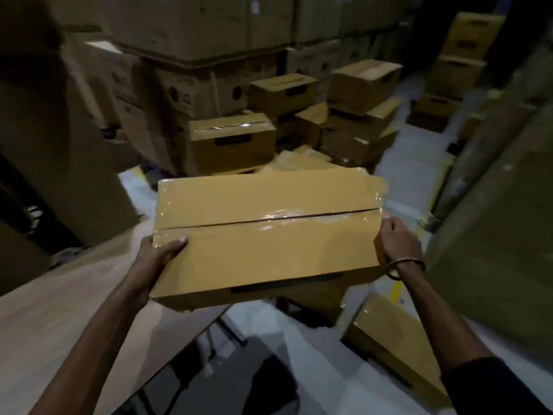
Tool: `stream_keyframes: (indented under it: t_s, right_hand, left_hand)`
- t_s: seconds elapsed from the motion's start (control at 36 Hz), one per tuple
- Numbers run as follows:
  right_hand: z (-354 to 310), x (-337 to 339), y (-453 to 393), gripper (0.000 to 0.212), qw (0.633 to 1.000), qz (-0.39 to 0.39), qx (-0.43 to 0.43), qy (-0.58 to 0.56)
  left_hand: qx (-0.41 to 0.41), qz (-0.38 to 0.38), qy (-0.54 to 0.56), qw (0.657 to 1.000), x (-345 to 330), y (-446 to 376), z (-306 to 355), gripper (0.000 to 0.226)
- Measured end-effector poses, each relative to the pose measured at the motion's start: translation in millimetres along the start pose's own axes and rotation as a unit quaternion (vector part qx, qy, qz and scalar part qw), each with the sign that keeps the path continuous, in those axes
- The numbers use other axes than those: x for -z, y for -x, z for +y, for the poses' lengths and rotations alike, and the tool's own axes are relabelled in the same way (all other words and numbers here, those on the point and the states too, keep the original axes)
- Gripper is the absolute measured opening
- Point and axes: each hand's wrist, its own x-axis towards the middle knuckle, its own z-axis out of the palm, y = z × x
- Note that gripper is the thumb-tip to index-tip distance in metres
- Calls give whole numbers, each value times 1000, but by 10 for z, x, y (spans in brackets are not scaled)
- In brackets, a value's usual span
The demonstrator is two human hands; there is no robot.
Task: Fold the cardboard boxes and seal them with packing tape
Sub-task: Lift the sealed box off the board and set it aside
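Observation:
A closed brown cardboard box (266, 235) is held in the air in front of me, its two top flaps meeting along a seam covered with clear tape. My left hand (158, 256) grips its near left corner, thumb lying on the top. My right hand (395, 238) grips the right end, fingers curled round the edge, a bracelet on the wrist. No tape roll is in view.
A wooden table (59, 310) lies at my lower left. Several sealed boxes (232, 142) are piled on the floor ahead, one box (389, 336) lies at my lower right. Tall stacks of large cartons (185, 31) stand behind and on both sides. A black stool (269, 381) is below.

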Motion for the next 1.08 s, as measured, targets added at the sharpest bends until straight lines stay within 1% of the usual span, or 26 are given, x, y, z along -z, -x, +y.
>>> stream_keyframes:
  t_s: [0.06,0.11,0.19,0.22,0.31,0.33,0.36,0.47,0.5,0.56,0.61,0.67,0.78,0.83,0.92,0.97,1.03,1.08]
  right_hand:
    - [368,276,-35,54,999,17,-40,-2]
    - [736,500,-41,55,996,18,-91,6]
    - [1283,772,24,60,988,45,-148,3]
    - [1460,846,65,59,985,55,-164,7]
    - [1938,1033,208,57,971,83,-223,20]
    - [2084,1092,255,60,965,93,-244,24]
    - [2218,1154,299,63,957,105,-267,31]
    - [2746,1398,387,66,926,133,-347,70]
    - [2828,1470,420,66,920,135,-359,77]
    - [3000,1579,469,67,907,138,-388,91]
    - [3154,1676,513,74,891,142,-420,103]
    - [3293,1745,558,78,877,149,-442,115]
    - [3487,1772,674,71,855,162,-477,120]
    - [3622,1734,725,77,839,176,-504,103]
    - [3888,1645,772,78,817,164,-546,81]
    - [4029,1588,725,80,818,145,-550,84]
    - [4219,1512,641,73,823,116,-550,79]
    - [4504,1403,513,70,828,87,-548,72]
  left_hand:
    - [0,-41,-15,999,-413,-154,58,72]
    - [1,-93,-34,995,-836,-300,91,68]
    - [20,-148,-45,988,-1463,-514,92,73]
    - [28,-170,-45,984,-1665,-587,55,68]
    - [63,-217,-55,973,-2305,-715,-40,32]
    - [77,-229,-65,968,-2503,-752,-92,28]
    - [90,-243,-75,963,-2690,-810,-166,32]
    - [126,-315,-89,936,-3351,-1136,-622,78]
    - [136,-329,-96,930,-3516,-1193,-731,85]
    - [157,-353,-104,917,-3839,-1275,-925,87]
    - [190,-370,-121,902,-4131,-1326,-1096,94]
    - [202,-395,-130,887,-4399,-1386,-1257,96]
    - [230,-422,-134,867,-4947,-1493,-1512,96]
    - [239,-433,-140,858,-5180,-1516,-1592,91]
    - [244,-446,-141,849,-5491,-1550,-1691,80]
    - [248,-444,-156,847,-5696,-1565,-1769,70]
    - [258,-440,-168,844,-5910,-1610,-1869,54]
    - [268,-428,-188,843,-6140,-1704,-2028,50]
